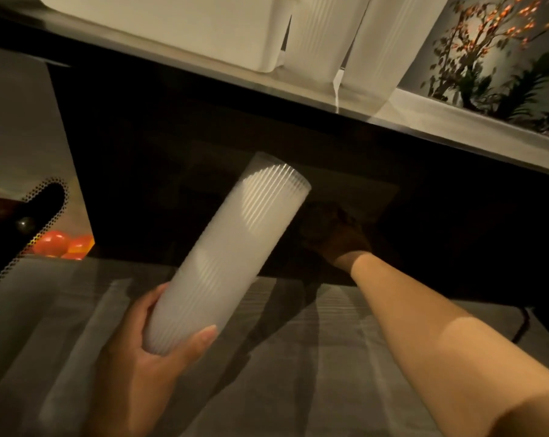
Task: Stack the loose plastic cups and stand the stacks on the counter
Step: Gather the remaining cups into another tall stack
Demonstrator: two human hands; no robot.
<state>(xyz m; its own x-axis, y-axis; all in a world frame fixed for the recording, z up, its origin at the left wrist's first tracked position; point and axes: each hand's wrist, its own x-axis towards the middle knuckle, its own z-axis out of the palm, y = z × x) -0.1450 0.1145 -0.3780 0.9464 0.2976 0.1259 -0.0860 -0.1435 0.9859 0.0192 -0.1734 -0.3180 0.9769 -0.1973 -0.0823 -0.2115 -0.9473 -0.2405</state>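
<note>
A tall stack of ribbed, translucent white plastic cups [225,253] sits at the middle of the view, held in the air and tilted so its open top leans toward one o'clock and its base points toward seven o'clock. A band of light falls across its upper part and shows the fine vertical ridges.

My left hand [150,351] grips the base of the stack at about seven o'clock from centre. The fingers curl behind the cups and the thumb lies across the front, pressed against the plastic.

My right hand [336,238] is at about three o'clock from the stack's middle, just beside it, reaching into a dark space below the counter. It is in deep shadow, so I cannot tell whether its fingers are curled or holding anything. The bare forearm runs from there down to the five o'clock corner.

Above, the counter [456,127] crosses the view from ten o'clock to three o'clock as a pale surface with a dark edge. At twelve o'clock more ribbed cup stacks in clear wrap [358,48] rest on it, beside a white container [172,29]. A plant with orange blossoms [493,48] is at two o'clock. At nine o'clock, red-orange round things [61,246] glow near a dark perforated piece [24,222].
</note>
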